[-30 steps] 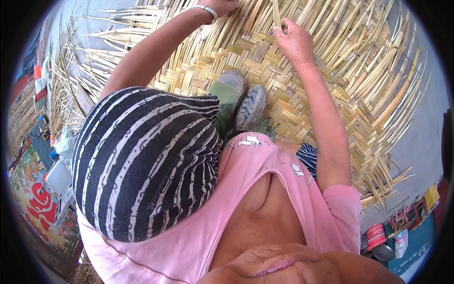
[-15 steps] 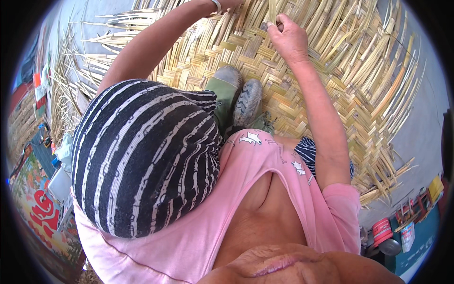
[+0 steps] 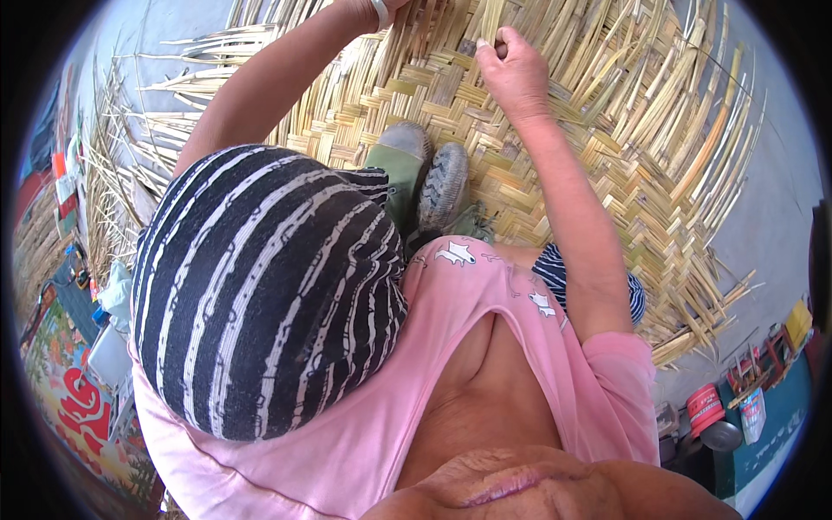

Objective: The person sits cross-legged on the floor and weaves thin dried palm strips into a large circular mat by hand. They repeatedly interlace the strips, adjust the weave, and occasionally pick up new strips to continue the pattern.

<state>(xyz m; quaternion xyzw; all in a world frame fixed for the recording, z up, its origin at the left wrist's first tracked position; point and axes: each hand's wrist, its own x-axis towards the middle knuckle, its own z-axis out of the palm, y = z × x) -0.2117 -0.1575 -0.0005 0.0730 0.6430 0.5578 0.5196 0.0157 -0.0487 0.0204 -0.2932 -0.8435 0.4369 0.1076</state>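
Observation:
A large mat (image 3: 485,186), woven from pale yellow-green split strips, spreads out beyond my feet. My right hand (image 3: 517,78) is closed over its far middle part, thumb and bent fingers pinching an upright flat strip (image 3: 491,24). My left hand (image 3: 395,5) reaches to the far left part of the weave, where the picture's top edge cuts it off. Its fingers are out of sight, and a pale bracelet (image 3: 380,14) circles that wrist. Loose strip ends (image 3: 589,61) fan out past the woven part.
My green shoes (image 3: 403,156) rest at the mat's near edge, below a raised knee in striped cloth (image 3: 269,286). More loose strips (image 3: 117,156) lie on the grey floor at left. A red container (image 3: 705,409) and a rack (image 3: 767,368) stand at lower right.
The whole view has shifted slightly, so the mat and shoes appear a little farther left. Both hands stay at nearly the same places on the mat; the right remains closed.

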